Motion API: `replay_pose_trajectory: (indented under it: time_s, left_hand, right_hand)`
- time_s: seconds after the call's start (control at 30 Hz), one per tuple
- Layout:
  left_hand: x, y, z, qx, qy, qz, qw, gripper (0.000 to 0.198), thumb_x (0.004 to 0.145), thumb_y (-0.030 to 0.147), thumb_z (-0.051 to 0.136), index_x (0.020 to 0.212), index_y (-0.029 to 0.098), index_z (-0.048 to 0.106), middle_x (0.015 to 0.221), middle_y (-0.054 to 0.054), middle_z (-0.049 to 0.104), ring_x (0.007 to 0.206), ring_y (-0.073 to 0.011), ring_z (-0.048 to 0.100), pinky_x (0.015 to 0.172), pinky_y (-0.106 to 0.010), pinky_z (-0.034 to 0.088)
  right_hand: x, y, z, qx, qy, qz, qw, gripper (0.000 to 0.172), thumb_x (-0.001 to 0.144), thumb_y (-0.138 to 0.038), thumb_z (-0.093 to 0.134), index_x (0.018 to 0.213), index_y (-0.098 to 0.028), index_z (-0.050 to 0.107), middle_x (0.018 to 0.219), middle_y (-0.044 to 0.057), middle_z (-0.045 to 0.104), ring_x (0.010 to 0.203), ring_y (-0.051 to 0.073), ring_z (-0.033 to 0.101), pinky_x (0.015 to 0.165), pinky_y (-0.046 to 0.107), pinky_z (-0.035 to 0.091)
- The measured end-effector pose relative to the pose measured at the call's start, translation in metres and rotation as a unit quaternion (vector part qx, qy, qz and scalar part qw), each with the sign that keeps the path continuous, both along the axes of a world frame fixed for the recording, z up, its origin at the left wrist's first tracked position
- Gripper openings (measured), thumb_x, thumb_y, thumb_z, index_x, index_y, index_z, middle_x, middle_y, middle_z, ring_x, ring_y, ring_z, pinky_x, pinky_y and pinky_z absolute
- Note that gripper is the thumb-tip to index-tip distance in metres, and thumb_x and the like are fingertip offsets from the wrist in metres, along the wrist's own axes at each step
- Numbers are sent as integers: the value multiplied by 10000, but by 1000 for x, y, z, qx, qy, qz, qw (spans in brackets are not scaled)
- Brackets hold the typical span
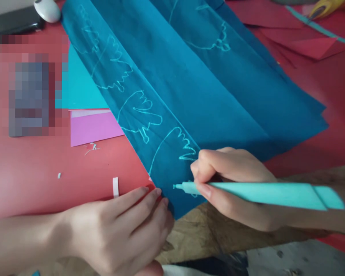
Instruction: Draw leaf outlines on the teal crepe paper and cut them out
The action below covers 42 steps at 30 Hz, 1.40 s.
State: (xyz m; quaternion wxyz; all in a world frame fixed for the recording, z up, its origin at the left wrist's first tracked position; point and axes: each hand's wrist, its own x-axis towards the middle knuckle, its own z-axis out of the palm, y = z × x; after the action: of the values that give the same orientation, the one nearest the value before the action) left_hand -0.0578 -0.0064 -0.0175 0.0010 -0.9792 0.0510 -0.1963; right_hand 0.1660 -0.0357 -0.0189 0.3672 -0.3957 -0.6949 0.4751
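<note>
A large folded blue paper [166, 73] lies slantwise on the table, with light turquoise wavy outlines along its left strip and some near the top. My right hand [235, 184] is closed around a turquoise marker [264, 193]. The marker lies almost level, its tip at the paper's lower end, beside a scalloped outline [186, 142]. My left hand [123, 226] has its fingers together and bent over the lower left edge of the blue paper, gripping it there. Its thumb is hidden.
The red tabletop [83, 176] carries a turquoise sheet [83, 84], a purple sheet [94, 128] and small paper scraps [115, 187] on the left. A white rounded object [48, 9] sits top left. Yellow-handled scissors [324, 8] and red paper pieces [313, 46] are top right.
</note>
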Motion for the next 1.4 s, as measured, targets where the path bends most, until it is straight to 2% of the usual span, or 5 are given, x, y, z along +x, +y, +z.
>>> replay_pose_trajectory:
  time_s: [0.23, 0.57, 0.83, 1.17, 1.4]
  left_hand:
    - [4, 3, 7, -1, 23, -16, 1000, 369, 904, 237, 328, 943, 107, 671, 928, -36, 715, 862, -215, 673, 747, -328, 551]
    - [2, 2, 4, -15, 2, 9, 1000, 365, 901, 187, 324, 895, 110, 680, 875, -27, 704, 838, -227, 680, 736, -337, 555]
    - [4, 4, 7, -2, 1, 7, 1000, 340, 900, 188, 345, 904, 124, 679, 892, -34, 706, 834, -214, 678, 712, -323, 562]
    - [-1, -1, -2, 9, -22, 21, 999, 390, 913, 235, 305, 943, 110, 673, 893, -53, 691, 842, -224, 665, 740, -343, 539]
    - [-3, -1, -2, 23, -32, 32, 999, 425, 933, 267, 276, 976, 118, 671, 901, -57, 681, 832, -210, 659, 771, -336, 521]
  right_hand:
    - [-1, 1, 5, 6, -45, 23, 999, 234, 692, -76, 403, 617, -228, 241, 501, -75, 359, 430, 69, 312, 396, 222, 256]
    - [1, 3, 2, 5, -22, 30, 999, 215, 729, -98, 420, 648, -228, 269, 505, -81, 336, 416, 68, 306, 406, 220, 270]
    - [-1, 2, 6, 55, -90, 26, 994, 248, 696, -73, 375, 637, -234, 196, 501, -68, 357, 440, 80, 340, 431, 229, 285]
    - [-2, 3, 6, 0, -67, 43, 997, 223, 695, -99, 387, 644, -239, 221, 512, -61, 398, 445, 85, 386, 429, 230, 312]
    - [2, 1, 4, -11, -30, 29, 999, 187, 724, -94, 420, 657, -227, 306, 486, -85, 344, 402, 69, 321, 387, 231, 257]
